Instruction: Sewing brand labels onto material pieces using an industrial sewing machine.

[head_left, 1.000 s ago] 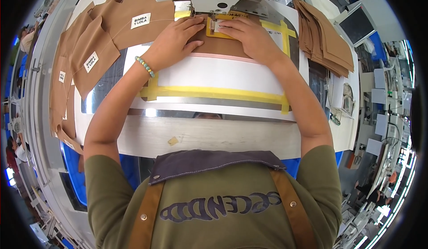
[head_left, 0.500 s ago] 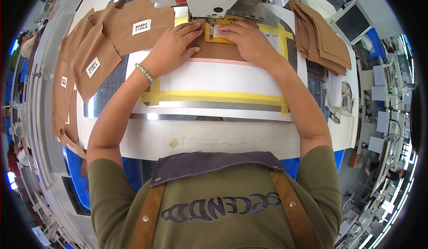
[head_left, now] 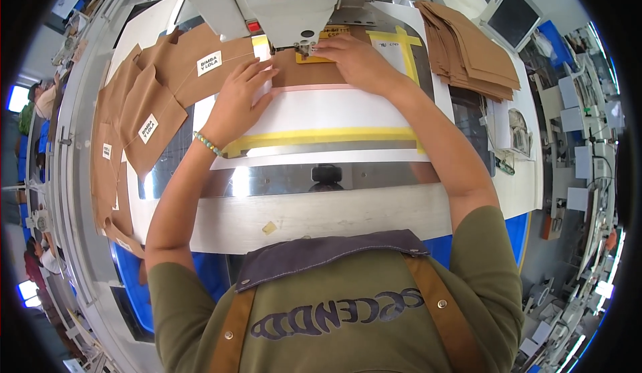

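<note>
A brown flat panel (head_left: pixel 304 77) lies under the white sewing machine head (head_left: pixel 274 12), its near edge along a pink strip on a white sheet (head_left: pixel 321 112). On the panel, close to the needle area, sits a yellow plate (head_left: pixel 309 59). My right hand (head_left: pixel 358 64) rests over the plate's right side with fingers stretched out; its fingertips are partly hidden near the machine. At the panel's left end my left hand (head_left: pixel 242 99) has its fingers apart and holds nothing; I cannot tell whether it touches the surface.
Brown pieces with white labels (head_left: pixel 144 105) spread over the table's left side. A stack of brown panels (head_left: pixel 461 52) lies at the right, before a dark screen (head_left: pixel 513 16). Yellow tape (head_left: pixel 321 135) borders the white sheet. Blue bins (head_left: pixel 134 286) show below the table edge.
My left hand has drawn back from the brown panel toward the left and nearer me. My right hand stays at the yellow plate. The view has shifted, showing more of the machine head.
</note>
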{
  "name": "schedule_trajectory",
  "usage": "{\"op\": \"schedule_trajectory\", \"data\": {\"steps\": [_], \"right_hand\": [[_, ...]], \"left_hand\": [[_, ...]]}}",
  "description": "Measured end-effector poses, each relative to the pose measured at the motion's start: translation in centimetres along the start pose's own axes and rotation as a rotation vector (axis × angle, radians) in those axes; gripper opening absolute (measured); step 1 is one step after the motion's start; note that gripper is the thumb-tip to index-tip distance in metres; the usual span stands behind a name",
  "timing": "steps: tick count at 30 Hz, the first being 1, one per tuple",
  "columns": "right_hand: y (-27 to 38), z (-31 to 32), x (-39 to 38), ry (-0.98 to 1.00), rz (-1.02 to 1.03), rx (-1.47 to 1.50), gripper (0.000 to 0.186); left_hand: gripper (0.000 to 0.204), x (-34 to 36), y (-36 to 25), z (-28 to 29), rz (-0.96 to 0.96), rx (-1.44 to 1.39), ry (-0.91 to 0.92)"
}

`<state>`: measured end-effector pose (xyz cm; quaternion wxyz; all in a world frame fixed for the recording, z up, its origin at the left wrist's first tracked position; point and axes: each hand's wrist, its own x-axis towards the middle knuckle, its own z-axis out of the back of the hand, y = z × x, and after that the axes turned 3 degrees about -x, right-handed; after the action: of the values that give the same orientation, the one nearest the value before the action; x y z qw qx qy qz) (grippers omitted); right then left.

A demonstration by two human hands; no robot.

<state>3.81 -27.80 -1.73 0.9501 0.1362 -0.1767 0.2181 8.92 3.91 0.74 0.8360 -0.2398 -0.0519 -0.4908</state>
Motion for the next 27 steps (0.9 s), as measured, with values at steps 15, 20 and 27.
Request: {"op": "schedule_trajectory", "data": {"steps": [15,20,27], "right_hand": [[-4.9,5.8,-6.9,-0.502,-0.334,0.243,0.026],[-5.1,6.2,-6.9,-0.594,-0.497,0.366,0.024],[-6.4,6.4,-7.3,-0.571,-0.510,0.392,0.024]], "left_hand": [[0.055,2.0,-0.3,-1.9,-0.051,-0.044,0.033],[0.055,2.5,-0.6,-2.4,-0.113,-0.007,-0.010],[0.051,2.9,-0.1,-2.8,-0.118,0.035,-0.031]]}}
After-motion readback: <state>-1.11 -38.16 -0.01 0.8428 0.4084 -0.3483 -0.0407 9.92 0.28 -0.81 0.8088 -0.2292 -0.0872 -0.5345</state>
